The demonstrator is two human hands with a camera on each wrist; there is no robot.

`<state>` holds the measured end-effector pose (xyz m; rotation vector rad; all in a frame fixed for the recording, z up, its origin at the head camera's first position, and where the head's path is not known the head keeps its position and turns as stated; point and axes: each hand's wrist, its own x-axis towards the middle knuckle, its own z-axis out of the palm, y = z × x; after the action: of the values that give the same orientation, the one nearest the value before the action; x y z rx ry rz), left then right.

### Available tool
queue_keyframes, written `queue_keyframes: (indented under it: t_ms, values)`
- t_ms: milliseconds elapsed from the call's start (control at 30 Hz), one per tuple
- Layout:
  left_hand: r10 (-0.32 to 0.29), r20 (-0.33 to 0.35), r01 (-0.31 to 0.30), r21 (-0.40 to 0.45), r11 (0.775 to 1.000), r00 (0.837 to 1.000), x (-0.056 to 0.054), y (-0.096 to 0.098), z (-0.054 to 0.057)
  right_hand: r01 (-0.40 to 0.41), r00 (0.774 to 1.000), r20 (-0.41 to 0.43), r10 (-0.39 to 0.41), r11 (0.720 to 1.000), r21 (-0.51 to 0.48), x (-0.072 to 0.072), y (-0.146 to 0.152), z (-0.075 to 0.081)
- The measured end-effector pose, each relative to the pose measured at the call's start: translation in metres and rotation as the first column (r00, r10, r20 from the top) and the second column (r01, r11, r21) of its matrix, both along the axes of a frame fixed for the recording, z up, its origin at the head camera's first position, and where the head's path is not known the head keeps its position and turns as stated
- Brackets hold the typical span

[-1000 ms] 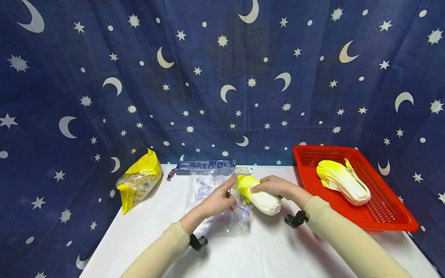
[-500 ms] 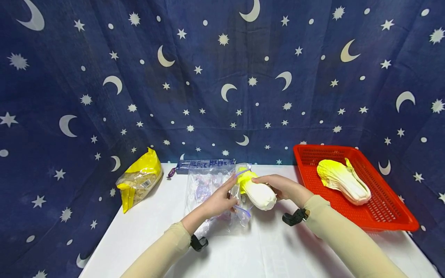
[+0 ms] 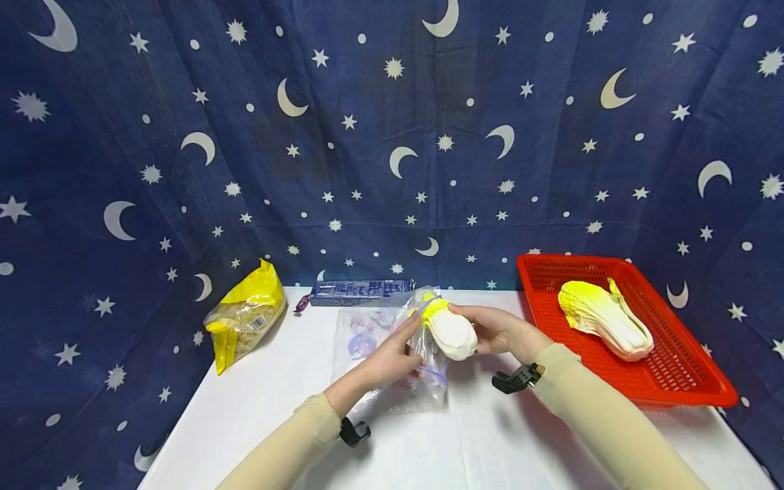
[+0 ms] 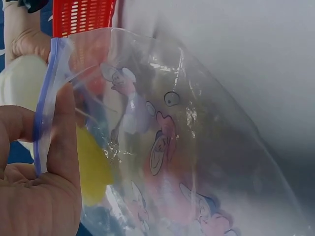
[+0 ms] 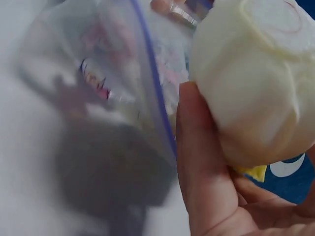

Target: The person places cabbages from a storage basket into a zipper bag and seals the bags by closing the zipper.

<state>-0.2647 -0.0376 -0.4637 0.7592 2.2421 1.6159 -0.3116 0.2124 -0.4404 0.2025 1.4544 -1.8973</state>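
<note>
My right hand grips a small napa cabbage with a white base and yellow leaf end. Its yellow leaves point into the mouth of a clear zip bag printed with cartoon figures; the white base sticks out toward me. My left hand holds the bag at its purple zip strip, with a finger inside the opening. Yellow leaves show through the plastic in the left wrist view. From the right wrist, the cabbage's round base fills the upper right, thumb and fingers around it.
A red basket at the right holds a second napa cabbage. Behind the bag lies a blue box beside a small purple-wrapped piece. A yellow food bag stands at the left. A starry curtain closes the back.
My right hand has shifted left and slightly away from me, turning the cabbage more end-on and bringing its leaves into the bag's mouth. The left hand still holds the bag, its mouth spread wider.
</note>
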Motion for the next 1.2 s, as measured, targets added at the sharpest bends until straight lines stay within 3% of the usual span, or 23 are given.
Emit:
queue_keyframes:
  t_ms: [100, 200, 400, 567, 867, 1067, 1200]
  values:
    - [0.002, 0.023, -0.002, 0.016, 1.000, 1.000, 0.000, 0.003, -0.001, 0.036, 0.998, 0.046, -0.033, 0.997, -0.070, 0.000, -0.004, -0.001]
    - [-0.007, 0.066, 0.004, 0.053, 0.999, 0.998, 0.000, 0.005, -0.002, 0.081, 0.995, 0.064, -0.077, 0.995, -0.065, 0.001, -0.010, -0.002]
    - [-0.011, 0.116, -0.001, 0.109, 0.994, 0.993, -0.002, 0.006, -0.003, 0.139, 0.990, 0.024, -0.140, 0.989, 0.051, 0.004, -0.017, -0.007]
    - [0.009, 0.128, -0.022, 0.099, 0.995, 0.992, -0.002, 0.005, -0.002, 0.140, 0.990, -0.060, -0.131, 0.974, 0.177, 0.009, -0.023, -0.010]
    - [0.067, -0.013, -0.067, 0.006, 0.998, 0.998, -0.002, 0.007, 0.009, 0.086, 0.989, -0.145, -0.042, 0.947, 0.308, 0.012, -0.031, -0.008]
    - [0.045, -0.033, -0.046, -0.027, 0.999, 0.998, -0.002, 0.007, 0.007, 0.131, 0.990, -0.076, -0.115, 0.956, 0.261, 0.012, -0.029, -0.009]
    - [0.063, -0.065, -0.067, -0.068, 0.995, 0.996, 0.000, 0.007, 0.007, 0.134, 0.990, -0.071, -0.120, 0.961, 0.243, 0.011, -0.030, -0.009]
